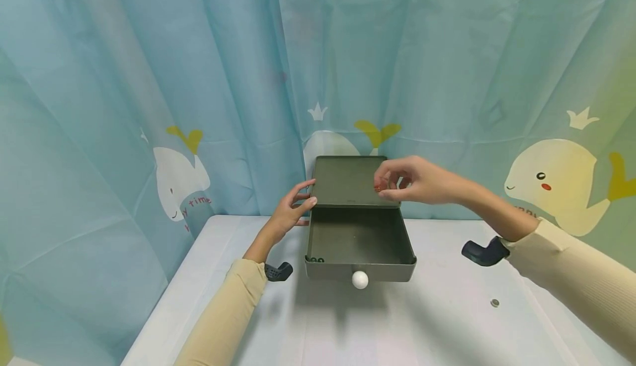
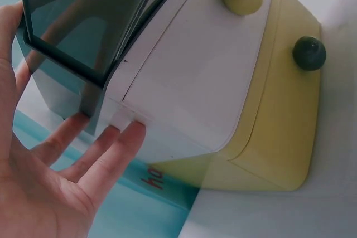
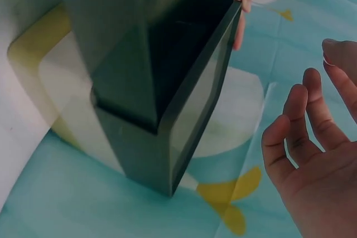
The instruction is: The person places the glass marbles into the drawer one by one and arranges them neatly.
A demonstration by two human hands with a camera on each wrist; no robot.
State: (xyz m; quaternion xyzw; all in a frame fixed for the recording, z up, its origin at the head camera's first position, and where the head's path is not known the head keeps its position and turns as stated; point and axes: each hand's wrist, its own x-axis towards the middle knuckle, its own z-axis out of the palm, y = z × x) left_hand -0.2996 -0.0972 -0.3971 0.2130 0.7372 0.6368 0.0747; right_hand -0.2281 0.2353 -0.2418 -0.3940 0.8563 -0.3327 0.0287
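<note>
A small drawer cabinet with a dark green top (image 1: pixel 348 181) stands at the back of the table. Its top drawer (image 1: pixel 360 272), with a white knob (image 1: pixel 360 280), is pulled out towards me. Small dark green round pieces (image 1: pixel 316 260) lie in the drawer's front left corner. My left hand (image 1: pixel 288 211) rests against the cabinet's left side, fingers spread and fairly straight; in the left wrist view its fingertips touch the white tier (image 2: pixel 184 82). Above the right part of the top, my right hand (image 1: pixel 412 181) pinches a small reddish piece (image 1: pixel 378 188) between thumb and forefinger; its kind cannot be told.
Below the white tier is a yellow drawer (image 2: pixel 273 137) with a dark green knob (image 2: pixel 309 53). A small round metallic piece (image 1: pixel 494 302) lies on the white table (image 1: pixel 447 322) at the right. A blue curtain (image 1: pixel 238 106) with whale prints hangs close behind the cabinet.
</note>
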